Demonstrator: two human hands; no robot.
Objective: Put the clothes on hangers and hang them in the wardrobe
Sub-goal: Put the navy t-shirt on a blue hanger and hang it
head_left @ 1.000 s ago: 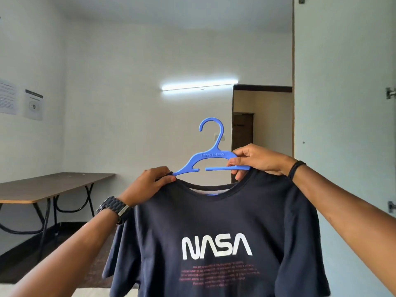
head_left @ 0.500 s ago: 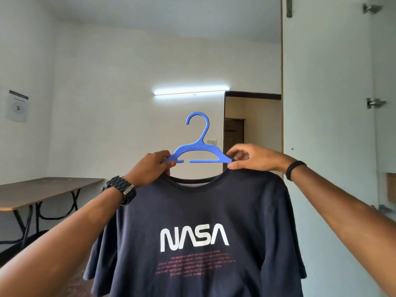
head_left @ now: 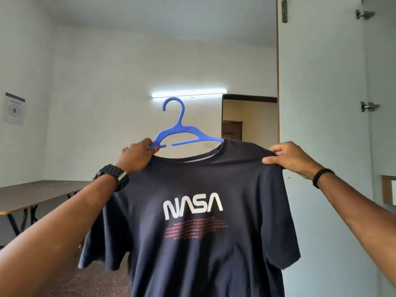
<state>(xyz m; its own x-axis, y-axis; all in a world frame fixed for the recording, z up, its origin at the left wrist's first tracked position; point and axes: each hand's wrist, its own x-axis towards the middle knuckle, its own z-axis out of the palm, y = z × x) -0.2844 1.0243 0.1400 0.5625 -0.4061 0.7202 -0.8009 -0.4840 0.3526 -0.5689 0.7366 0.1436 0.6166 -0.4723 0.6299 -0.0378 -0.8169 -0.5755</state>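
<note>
The left end of the hanger (head_left: 182, 133) is pinched by the left hand (head_left: 137, 156), thumb and fingers curled round the blue plastic where it meets the collar of the shirt (head_left: 192, 221). The shirt's right shoulder seam is pinched by the right hand (head_left: 292, 158), thumb below and fingers curled over the fold of cloth. Both grips are closed on what they hold.

The hanger is held up in mid-air in front of the person, its long axis running left to right and tilted slightly, the left end lower. Its hook points upward, with the opening toward the left. The right arm of the hanger is tucked inside the neck opening; the left arm lies outside the collar. Raised lettering runs along the hanger's top bar, too small to be read.

The shirt hangs below, front facing the camera, sleeves drooping at both sides. "NASA" is printed in white across the chest; under it are several lines of small red text, too blurred to be read.

A dark watch (head_left: 111, 175) is worn on the left wrist and a black band (head_left: 321, 176) on the right. A pale wardrobe door (head_left: 321, 103) stands open at the right. A worktop (head_left: 38, 192) stands at the left wall, and a sheet (head_left: 14, 109) marked "9" is fixed above it.
</note>
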